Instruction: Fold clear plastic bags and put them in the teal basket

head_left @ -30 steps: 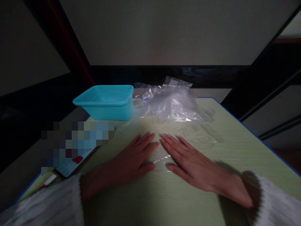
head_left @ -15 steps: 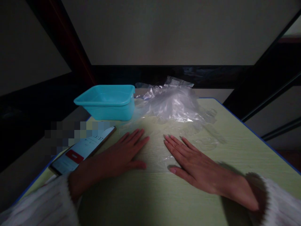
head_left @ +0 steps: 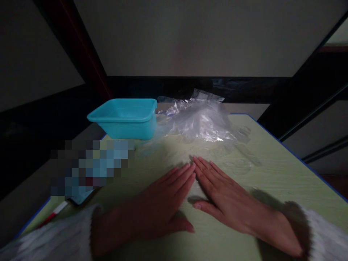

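Note:
My left hand (head_left: 165, 197) lies flat on the pale green table (head_left: 285, 181), fingers stretched out and together. My right hand (head_left: 220, 190) lies flat beside it, fingers extended, its fingertips touching those of the left. Both press on a thin clear plastic sheet that is hard to make out in the dim light. Neither hand holds anything. Behind them a crumpled pile of clear plastic (head_left: 199, 117) rests at the table's far edge.
A turquoise plastic tub (head_left: 125, 117) stands at the back left, next to the plastic pile. A phone, mostly blurred out, lies near the left table edge (head_left: 81, 195). The table has a blue rim; dark bars and a wall stand behind.
My left hand has slid right and toward me until its fingertips meet the right hand's. The right hand has barely shifted.

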Available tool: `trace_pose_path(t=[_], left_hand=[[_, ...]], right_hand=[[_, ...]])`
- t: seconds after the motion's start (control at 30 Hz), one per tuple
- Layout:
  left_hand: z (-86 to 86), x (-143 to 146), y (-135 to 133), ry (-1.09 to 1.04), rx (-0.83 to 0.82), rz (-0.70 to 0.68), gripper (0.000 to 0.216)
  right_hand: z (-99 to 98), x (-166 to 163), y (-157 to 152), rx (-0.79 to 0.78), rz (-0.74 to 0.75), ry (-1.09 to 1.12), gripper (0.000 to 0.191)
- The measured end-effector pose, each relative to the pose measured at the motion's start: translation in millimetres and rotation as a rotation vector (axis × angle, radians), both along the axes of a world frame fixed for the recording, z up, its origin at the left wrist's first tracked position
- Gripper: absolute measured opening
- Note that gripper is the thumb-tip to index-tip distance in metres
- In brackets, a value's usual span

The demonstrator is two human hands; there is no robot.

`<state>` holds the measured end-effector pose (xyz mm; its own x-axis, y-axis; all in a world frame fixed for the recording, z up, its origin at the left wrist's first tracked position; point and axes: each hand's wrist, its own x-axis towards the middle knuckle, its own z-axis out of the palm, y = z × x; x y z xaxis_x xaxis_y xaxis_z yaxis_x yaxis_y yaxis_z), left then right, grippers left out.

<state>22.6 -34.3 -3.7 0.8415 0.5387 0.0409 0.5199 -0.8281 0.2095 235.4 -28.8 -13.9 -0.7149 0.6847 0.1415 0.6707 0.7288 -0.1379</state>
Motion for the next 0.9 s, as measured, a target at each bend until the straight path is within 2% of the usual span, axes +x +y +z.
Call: trace_pose_path(t=[0.1,0.33,0.9], left_hand=[[-5.7,3,-5,0.001,-0.054,-0.031,0.089],[-7.7,2,-6,0.026,-0.17,0.009,0.087],[-4.0,3,-6,0.032,-0.181,0.017,0.087]], right_hand=[[-4.0,0,0,-0.023,-0.021,0.009,0.08],[-8.1,3,0,-0.04,-0.039,-0.018,0.085],[-11.4,39,9,0.099,-0.042,-0.141,0.087]])
